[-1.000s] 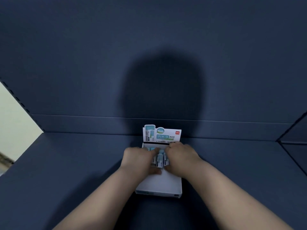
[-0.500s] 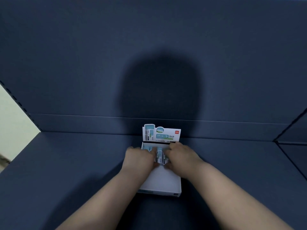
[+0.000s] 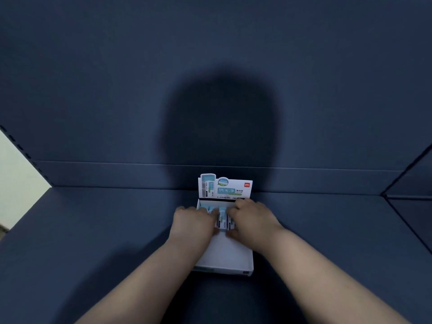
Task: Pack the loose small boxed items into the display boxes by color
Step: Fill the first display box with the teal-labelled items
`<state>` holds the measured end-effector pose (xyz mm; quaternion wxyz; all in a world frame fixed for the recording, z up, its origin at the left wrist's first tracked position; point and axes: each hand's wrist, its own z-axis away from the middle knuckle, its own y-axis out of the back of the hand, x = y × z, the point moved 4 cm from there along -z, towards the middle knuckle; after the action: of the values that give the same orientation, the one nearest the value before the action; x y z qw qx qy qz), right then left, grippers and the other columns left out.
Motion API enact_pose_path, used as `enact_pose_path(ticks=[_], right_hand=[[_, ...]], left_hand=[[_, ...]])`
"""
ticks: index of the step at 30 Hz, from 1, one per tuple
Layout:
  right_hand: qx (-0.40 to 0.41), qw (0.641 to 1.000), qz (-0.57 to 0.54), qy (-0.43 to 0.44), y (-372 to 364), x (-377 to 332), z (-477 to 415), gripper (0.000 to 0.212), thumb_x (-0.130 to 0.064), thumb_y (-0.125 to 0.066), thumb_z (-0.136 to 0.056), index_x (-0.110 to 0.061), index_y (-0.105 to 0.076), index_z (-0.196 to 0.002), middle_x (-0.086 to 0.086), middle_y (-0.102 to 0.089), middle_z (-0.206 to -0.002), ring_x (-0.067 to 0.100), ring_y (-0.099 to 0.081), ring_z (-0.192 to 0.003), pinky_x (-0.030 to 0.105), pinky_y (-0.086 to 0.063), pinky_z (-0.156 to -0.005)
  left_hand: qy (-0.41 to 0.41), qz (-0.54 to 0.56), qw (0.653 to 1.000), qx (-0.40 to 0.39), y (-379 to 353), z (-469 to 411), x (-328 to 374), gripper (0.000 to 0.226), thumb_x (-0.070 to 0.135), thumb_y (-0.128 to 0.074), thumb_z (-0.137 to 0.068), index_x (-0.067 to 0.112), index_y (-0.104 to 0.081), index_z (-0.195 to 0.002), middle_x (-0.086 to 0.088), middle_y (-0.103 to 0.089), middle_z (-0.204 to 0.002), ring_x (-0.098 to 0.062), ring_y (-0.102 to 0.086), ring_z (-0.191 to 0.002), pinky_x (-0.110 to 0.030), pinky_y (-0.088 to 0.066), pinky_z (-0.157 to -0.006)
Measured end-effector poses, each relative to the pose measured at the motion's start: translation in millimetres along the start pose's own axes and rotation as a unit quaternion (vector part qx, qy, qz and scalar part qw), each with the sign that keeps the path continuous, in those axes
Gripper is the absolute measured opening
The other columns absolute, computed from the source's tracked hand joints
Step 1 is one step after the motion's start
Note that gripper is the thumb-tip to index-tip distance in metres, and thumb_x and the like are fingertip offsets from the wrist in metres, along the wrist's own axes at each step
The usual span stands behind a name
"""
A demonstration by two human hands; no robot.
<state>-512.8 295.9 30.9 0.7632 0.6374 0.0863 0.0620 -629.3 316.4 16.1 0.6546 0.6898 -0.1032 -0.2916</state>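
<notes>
1. Head view, the setting: dark blue shelf (image 3: 93, 230) with a dark back panel (image 3: 210, 66) of the same colour. White display box (image 3: 226, 256) at centre, far end towards the panel, printed header card (image 3: 225, 187) standing upright at its back.
2. Head view, the task's thing: row of teal small boxes (image 3: 222, 218) on end inside the display box, packed side by side in its far part. Near part of the box floor bare. No loose items visible on the shelf.
3. Head view, the hands: left hand (image 3: 192, 222) bent down over the left end of the row, fingertips hidden, so grip or mere press not to be told. Right hand (image 3: 251, 218) curled over the right end, thumb against the near face of the items, pinching them. Both close together, one item showing between.
4. Step in hand, by judgement: seating and squaring the teal items against the back wall of their matching box.
5. Next move, by judgement: release once upright and snug, then fetch more of this colour for the bare near part. Care against tipping the row on letting go.
</notes>
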Motion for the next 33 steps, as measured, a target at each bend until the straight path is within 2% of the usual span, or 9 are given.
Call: enact_pose_path(ticks=[6,10,11,13,16,18,21,27,33], right_hand=[[-0.002,1.0,-0.01,-0.001,-0.7,-1.0,-1.2,0.051,-0.041,-0.055,-0.09,-0.019,-0.048,-0.135,0.005,-0.044,-0.133,0.023,-0.035,-0.127,0.034,-0.033,-0.099],[-0.002,1.0,0.003,-0.006,0.3,-0.2,-0.2,0.054,-0.04,-0.057,-0.09,-0.016,-0.044,-0.137,0.006,-0.044,-0.133,0.024,-0.036,-0.127,0.035,-0.03,-0.1],[0.009,1.0,0.021,-0.008,0.4,1.4,0.6,0.052,-0.038,-0.056,-0.091,-0.015,-0.045,-0.136,0.006,-0.045,-0.132,0.024,-0.037,-0.126,0.035,-0.029,-0.1],[0.024,0.999,0.044,-0.009,2.2,0.2,3.9,0.044,-0.035,-0.054,-0.091,-0.014,-0.05,-0.13,0.006,-0.048,-0.128,0.024,-0.038,-0.124,0.035,-0.028,-0.098],[0.077,0.996,0.042,-0.009,-2.8,-2.9,5.1,0.031,-0.026,-0.06,-0.085,-0.009,-0.066,-0.111,0.009,-0.057,-0.111,0.028,-0.049,-0.114,0.037,-0.035,-0.091],[0.098,0.995,0.024,-0.014,-2.0,-3.4,4.0,0.027,-0.024,-0.064,-0.081,-0.008,-0.07,-0.102,0.01,-0.06,-0.104,0.03,-0.053,-0.109,0.036,-0.038,-0.087],[0.056,0.998,0.03,-0.021,-4.6,-0.7,2.7,0.034,-0.031,-0.053,-0.092,-0.014,-0.061,-0.12,0.005,-0.05,-0.121,0.025,-0.038,-0.122,0.034,-0.03,-0.095],[0.046,0.998,0.031,-0.017,-4.4,0.1,-1.0,0.035,-0.035,-0.051,-0.093,-0.018,-0.059,-0.123,0.003,-0.049,-0.124,0.023,-0.035,-0.124,0.033,-0.029,-0.098],[0.109,0.994,-0.023,-0.002,13.9,9.1,11.5,0.04,-0.043,-0.049,-0.094,-0.023,-0.057,-0.128,-0.003,-0.054,-0.126,0.019,-0.041,-0.123,0.029,-0.028,-0.097]], left_hand=[[0.007,0.002,1.0,0.008,2.4,4.6,-1.5,0.041,0.043,-0.039,-0.097,0.02,-0.048,-0.13,-0.004,-0.058,-0.118,-0.025,-0.054,-0.105,-0.031,-0.025,-0.074],[0.022,0.007,0.999,0.023,6.8,5.8,-2.8,0.045,0.047,-0.049,-0.092,0.022,-0.052,-0.129,-0.003,-0.062,-0.114,-0.024,-0.058,-0.1,-0.031,-0.034,-0.082],[0.026,0.003,0.998,0.052,10.6,7.7,-3.2,0.044,0.052,-0.06,-0.082,0.025,-0.062,-0.118,-0.001,-0.068,-0.1,-0.023,-0.061,-0.088,-0.031,-0.038,-0.077],[0.009,-0.002,0.996,0.087,9.7,7.2,-0.8,0.037,0.051,-0.083,-0.049,0.027,-0.075,-0.075,0.003,-0.064,-0.061,-0.021,-0.058,-0.059,-0.03,-0.039,-0.06],[-0.023,0.009,0.992,0.123,9.8,4.8,3.6,0.028,0.037,-0.09,-0.036,0.026,-0.07,-0.053,0.004,-0.054,-0.047,-0.021,-0.054,-0.055,-0.029,-0.028,-0.062],[-0.047,0.005,0.992,0.121,10.6,5.4,8.4,0.027,0.038,-0.09,-0.038,0.029,-0.068,-0.05,0.005,-0.054,-0.046,-0.02,-0.055,-0.056,-0.03,-0.029,-0.063],[-0.054,0.014,0.992,0.112,5.9,5.2,11.6,0.027,0.033,-0.089,-0.036,0.029,-0.07,-0.054,0.006,-0.053,-0.045,-0.019,-0.055,-0.051,-0.028,-0.039,-0.056],[-0.047,0.031,0.993,0.104,0.7,5.9,9.8,0.035,0.029,-0.09,-0.03,0.03,-0.072,-0.059,0.004,-0.052,-0.043,-0.018,-0.052,-0.043,-0.027,-0.041,-0.052],[0.004,0.083,0.986,0.142,16.9,10.2,-11.8,0.038,0.027,-0.092,-0.036,0.023,-0.076,-0.071,0.003,-0.057,-0.048,-0.021,-0.055,-0.045,-0.026,-0.04,-0.048]])
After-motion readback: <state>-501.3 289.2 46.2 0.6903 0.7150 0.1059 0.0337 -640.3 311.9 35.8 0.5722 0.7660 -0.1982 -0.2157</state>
